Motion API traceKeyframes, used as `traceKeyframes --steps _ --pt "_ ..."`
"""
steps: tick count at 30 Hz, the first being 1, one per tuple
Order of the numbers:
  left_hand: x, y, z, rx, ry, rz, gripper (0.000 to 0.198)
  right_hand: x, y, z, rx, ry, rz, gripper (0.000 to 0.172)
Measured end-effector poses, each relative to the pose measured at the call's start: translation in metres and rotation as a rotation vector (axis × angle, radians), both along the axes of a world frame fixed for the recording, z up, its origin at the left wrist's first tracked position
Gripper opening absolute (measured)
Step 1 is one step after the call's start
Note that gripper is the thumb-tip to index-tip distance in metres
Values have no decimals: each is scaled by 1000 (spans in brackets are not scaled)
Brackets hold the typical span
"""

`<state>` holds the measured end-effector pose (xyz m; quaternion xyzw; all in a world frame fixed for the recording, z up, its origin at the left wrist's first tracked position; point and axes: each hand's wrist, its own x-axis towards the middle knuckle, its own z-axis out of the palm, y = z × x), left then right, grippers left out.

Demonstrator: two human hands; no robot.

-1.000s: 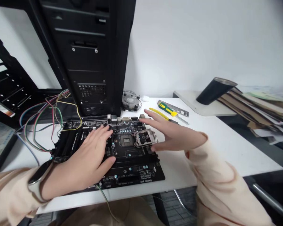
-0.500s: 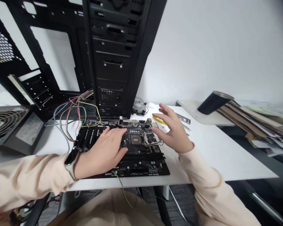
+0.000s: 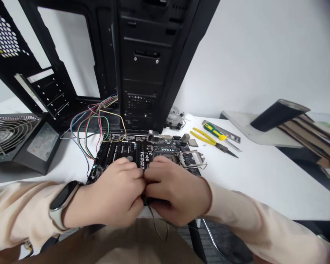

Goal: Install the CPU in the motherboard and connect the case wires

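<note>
Hands meet at the near edge of the white table, over the front rim of the motherboard. Left hand, with a dark band on its wrist, has its fingers curled in tight; right hand is curled likewise, and the two press knuckle to knuckle. A small dark part shows in the gap between them, and a thin wire drops from that spot below the table edge; whether either hand pinches it cannot be told, as the fingertips are hidden. Both sleeves are pale beige. The motherboard lies flat on the table, its near portion covered by the hands, its far edge close against the foot of the black computer case. On the board's right part, the socket bracket stands raised open. Coloured wires loop from the case onto the board's far left corner. Left of the board sits a power supply, fan grille up. Right of the board, well apart from the hands, lie yellow pliers and a green-and-yellow screwdriver, side by side. A round cooler fan rests behind the board by the case. Farther right, a black tumbler leans tilted against stacked cardboard.
</note>
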<state>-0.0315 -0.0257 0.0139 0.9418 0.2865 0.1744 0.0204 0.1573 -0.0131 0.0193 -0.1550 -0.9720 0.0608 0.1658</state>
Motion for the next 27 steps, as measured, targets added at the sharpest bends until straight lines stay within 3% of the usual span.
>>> traceKeyframes --steps 7,16,27 --pt "-1 0 -18 41 -34 -61 9 2 -8 -18 -23 69 -25 9" --pt "0 -2 -24 76 -39 -65 14 -3 -17 -31 58 192 -175 22" --pt "1 -1 -21 34 -70 -47 10 -5 -25 -31 -2 194 -201 27"
